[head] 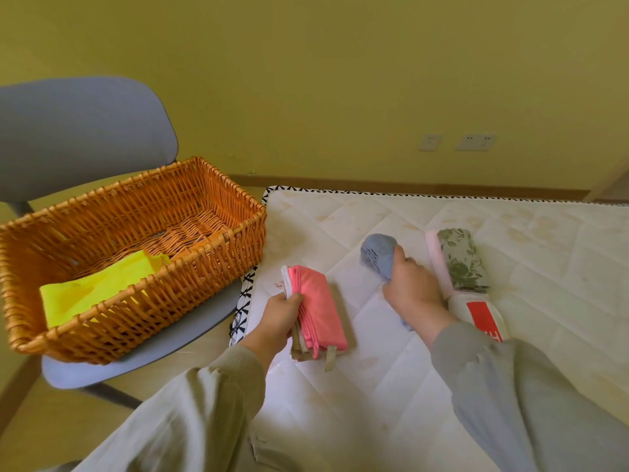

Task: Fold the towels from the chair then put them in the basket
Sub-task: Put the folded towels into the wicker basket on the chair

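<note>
on the mattress [408, 386], left hand [277, 316] grips pink towel [320, 308]; right hand [412, 287] grips blue towel [379, 255].

Loose pale grey-green fabric left sleeve [204, 396] with ribbed cuff crosses the white quilted mattress's [374, 386] left edge; the matching right sleeve [493, 386] lies over it.

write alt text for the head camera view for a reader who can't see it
A person's left-hand grip holds a folded pink towel and the right-hand grip a folded blue-grey towel over a white quilted mattress. Beside it, a wicker basket on a blue chair holds a yellow towel. A folded floral towel lies farther right.
</note>
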### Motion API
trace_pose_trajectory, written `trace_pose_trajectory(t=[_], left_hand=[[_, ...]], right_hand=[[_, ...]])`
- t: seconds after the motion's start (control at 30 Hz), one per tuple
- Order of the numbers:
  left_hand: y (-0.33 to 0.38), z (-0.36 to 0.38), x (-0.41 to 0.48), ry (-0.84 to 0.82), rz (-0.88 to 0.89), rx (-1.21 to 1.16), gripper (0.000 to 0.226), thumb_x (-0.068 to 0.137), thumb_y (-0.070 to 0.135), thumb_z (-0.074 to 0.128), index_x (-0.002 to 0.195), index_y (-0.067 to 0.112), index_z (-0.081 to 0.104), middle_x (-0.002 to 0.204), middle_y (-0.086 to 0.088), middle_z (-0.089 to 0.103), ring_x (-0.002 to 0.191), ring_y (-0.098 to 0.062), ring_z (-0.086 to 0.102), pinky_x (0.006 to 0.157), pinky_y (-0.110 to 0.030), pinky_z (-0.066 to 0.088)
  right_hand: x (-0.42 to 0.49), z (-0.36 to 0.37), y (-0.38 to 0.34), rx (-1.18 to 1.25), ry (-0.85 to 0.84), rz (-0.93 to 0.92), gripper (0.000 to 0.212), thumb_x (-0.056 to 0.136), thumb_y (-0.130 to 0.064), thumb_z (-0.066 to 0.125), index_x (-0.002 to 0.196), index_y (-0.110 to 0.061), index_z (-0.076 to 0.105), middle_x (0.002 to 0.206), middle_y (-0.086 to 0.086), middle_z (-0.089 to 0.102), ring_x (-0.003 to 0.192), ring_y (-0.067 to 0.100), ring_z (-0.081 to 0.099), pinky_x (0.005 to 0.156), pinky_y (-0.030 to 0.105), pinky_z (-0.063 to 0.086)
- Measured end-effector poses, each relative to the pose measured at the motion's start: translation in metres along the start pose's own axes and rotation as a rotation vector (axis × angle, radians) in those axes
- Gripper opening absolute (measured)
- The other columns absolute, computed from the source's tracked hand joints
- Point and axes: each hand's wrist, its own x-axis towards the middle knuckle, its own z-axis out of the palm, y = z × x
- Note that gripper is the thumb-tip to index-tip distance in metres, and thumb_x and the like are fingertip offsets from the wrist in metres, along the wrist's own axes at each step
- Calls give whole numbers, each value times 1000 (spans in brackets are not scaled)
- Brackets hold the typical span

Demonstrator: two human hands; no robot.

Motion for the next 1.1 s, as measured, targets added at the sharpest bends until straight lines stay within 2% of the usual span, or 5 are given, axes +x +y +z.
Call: trace_pose_trajectory(t=[0.47,0.67,0.83,0.93,1.1], left_hand=[[-3,-12,-10,-19,-26,7,10,93,14,48,93,6,55,83,-13,55,78,-28,57,75,-39,48],[18,-17,-23,-103,5,-19,15,94,3,41,103,8,52,97,-17,57,93,-33,58,91,-50,48],[46,-19,-30,-174,86,-103,28,92,-10,39,103,7,57,105,-19,60,100,-34,59,92,-50,48],[70,-29,-33,-86,182,-100,30,90,-11,40,100,10,60,100,-15,63,91,-28,61,76,-39,53],[101,-61,-37,130,310,-8,30,87,-9,44,88,18,58,94,-11,63,89,-26,59,79,-39,52]], right_hand=[[-36,66,-32,-504,-202,-41,70,96,-40,34,151,-8,3,154,19,14,125,35,38,93,43,41],[-46,50,-54,423,71,38,24,93,-28,48,109,-12,56,104,7,59,103,30,54,83,34,39],[-36,17,-88,1523,-580,376,39,94,-47,50,84,-13,64,78,2,74,73,12,70,68,22,54],[-23,3,-97,1596,-717,269,41,91,-39,56,115,-6,64,109,16,70,104,30,65,96,44,48],[-2,-31,-141,1434,-560,61,21,88,-11,61,108,-4,63,92,12,70,81,22,65,70,31,49]])
